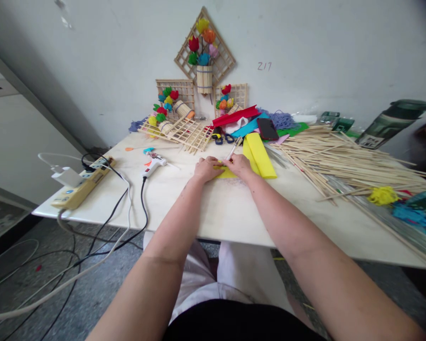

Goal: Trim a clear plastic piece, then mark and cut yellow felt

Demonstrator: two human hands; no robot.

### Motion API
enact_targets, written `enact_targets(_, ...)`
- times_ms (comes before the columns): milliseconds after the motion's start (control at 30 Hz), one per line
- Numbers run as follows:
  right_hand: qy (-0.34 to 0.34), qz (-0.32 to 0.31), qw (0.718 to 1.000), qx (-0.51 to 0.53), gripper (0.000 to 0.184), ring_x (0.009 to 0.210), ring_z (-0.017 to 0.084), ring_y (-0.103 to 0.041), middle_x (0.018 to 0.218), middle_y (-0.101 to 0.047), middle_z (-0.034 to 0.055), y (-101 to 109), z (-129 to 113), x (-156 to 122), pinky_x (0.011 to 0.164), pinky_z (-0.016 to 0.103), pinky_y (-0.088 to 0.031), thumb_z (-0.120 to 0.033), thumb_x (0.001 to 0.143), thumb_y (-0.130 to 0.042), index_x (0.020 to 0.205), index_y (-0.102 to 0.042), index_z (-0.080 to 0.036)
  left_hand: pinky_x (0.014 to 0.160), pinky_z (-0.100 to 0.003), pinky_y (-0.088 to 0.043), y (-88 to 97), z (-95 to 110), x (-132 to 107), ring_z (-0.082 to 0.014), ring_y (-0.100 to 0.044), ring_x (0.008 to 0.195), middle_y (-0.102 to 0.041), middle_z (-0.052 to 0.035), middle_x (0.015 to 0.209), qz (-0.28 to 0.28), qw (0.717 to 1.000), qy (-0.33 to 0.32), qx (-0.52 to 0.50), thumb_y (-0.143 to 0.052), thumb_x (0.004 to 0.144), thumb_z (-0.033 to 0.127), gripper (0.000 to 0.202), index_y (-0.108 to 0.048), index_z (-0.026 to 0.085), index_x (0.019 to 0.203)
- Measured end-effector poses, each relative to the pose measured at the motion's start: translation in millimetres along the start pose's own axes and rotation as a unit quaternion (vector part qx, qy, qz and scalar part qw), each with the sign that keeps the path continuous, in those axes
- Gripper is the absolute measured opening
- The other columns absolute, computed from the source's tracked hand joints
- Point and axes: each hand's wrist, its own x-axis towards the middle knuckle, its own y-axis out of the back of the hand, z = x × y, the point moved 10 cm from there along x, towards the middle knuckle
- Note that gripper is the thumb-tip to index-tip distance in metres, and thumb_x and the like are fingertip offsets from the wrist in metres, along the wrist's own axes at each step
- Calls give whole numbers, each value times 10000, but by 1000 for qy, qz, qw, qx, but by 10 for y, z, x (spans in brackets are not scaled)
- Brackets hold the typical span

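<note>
A small piece of yellow crepe paper (226, 174) lies flat on the white table in front of me. My left hand (208, 168) rests on its left part with the fingers stretched out. In my right hand (240, 166) a white pen (231, 152) is gripped, its upper end leaning away to the right. The pen's tip is hidden by the fingers. Just right of that hand lies a larger folded yellow crepe sheet (259, 156). Behind the hands are scissors (223, 139) with dark blue handles.
A white glue gun (154, 166) and a power strip (83, 184) with trailing cables are at the left. Bamboo sticks (344, 161) spread over the right side near a dark bottle (390, 123). Stick lattices (184, 131) with paper flowers stand and lie at the back. A phone (267, 129) rests on coloured paper.
</note>
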Motion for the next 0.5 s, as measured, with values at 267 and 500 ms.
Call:
enact_targets(267, -2, -1, 1000, -1, 381, 873, 228, -629, 933, -691, 127, 9, -2, -4, 694, 273, -434, -437, 838, -442, 966, -668, -158, 968, -370, -355, 3, 0, -9, -255, -429, 1117, -507, 74, 1263, -2, 1000, 3, -1, -507, 749, 563, 400, -623, 411, 1101)
enact_targets(500, -10, -3, 1000, -2, 378, 879, 231, -626, 938, -689, 131, 19, 3, -4, 699, 274, -436, -426, 841, -439, 968, -666, -152, 964, -371, -358, 4, 4, -3, -254, -433, 1111, -511, 78, 1259, 0, 1000, 0, -6, -511, 742, 563, 403, -625, 410, 1097)
